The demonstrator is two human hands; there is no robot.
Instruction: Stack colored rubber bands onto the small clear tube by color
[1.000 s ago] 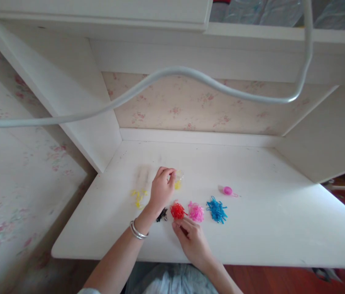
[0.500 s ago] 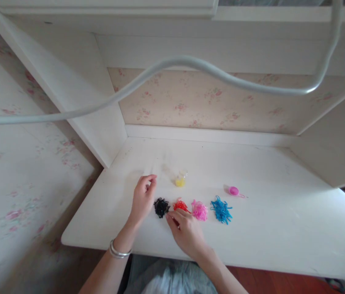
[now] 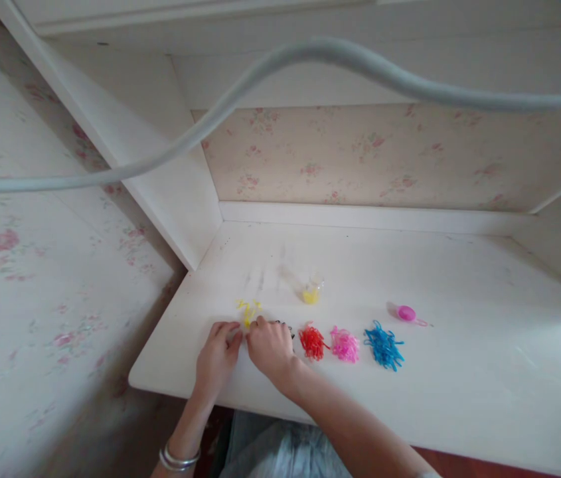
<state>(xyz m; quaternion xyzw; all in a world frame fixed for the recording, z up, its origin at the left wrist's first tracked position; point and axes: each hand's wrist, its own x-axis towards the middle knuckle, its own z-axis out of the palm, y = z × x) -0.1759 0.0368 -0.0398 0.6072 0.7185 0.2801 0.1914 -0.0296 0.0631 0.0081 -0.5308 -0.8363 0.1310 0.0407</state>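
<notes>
On the white desk [image 3: 459, 372], my left hand [image 3: 216, 357] and my right hand [image 3: 271, 345] sit side by side, fingers curled, their tips meeting at a small heap of yellow rubber bands [image 3: 248, 311]. The right hand covers most of the black pile [image 3: 287, 325], of which only an edge shows. To the right lie a red pile [image 3: 313, 341], a pink pile [image 3: 344, 345] and a blue pile [image 3: 384, 346] in a row. Whether either hand pinches any bands is hidden by the fingers.
A small clear cup with yellow bands [image 3: 311, 293] stands behind the row. A pink lid-like piece [image 3: 406, 313] lies at the right. A grey cable [image 3: 310, 53] hangs across the view. White shelf walls enclose the desk at left and back.
My right hand moved left from the red pile onto the black pile, next to the yellow bands. My left hand shifted slightly down toward the same spot. The camera view turned left.
</notes>
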